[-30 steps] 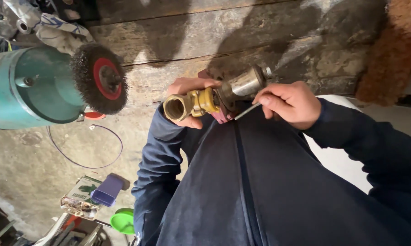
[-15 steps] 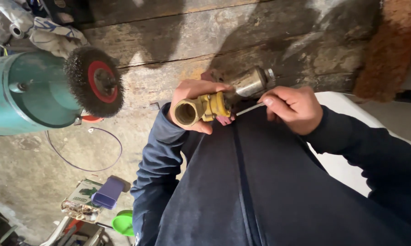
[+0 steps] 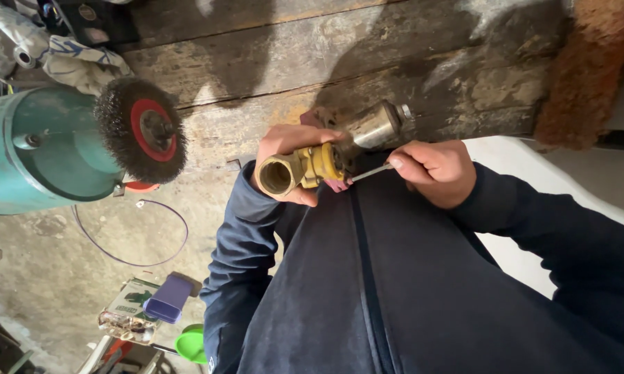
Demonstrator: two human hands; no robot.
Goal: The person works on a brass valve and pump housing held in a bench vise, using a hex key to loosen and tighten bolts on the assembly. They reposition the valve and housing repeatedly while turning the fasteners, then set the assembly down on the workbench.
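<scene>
Brass valve [image 3: 305,170] half-hidden by left hand [image 3: 287,149]

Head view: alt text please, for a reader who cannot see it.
The left hand grips a brass valve with a grey metal end, while the right hand pokes a thin metal tool at its middle. A wire brush wheel on a teal motor sits nearby.
</scene>
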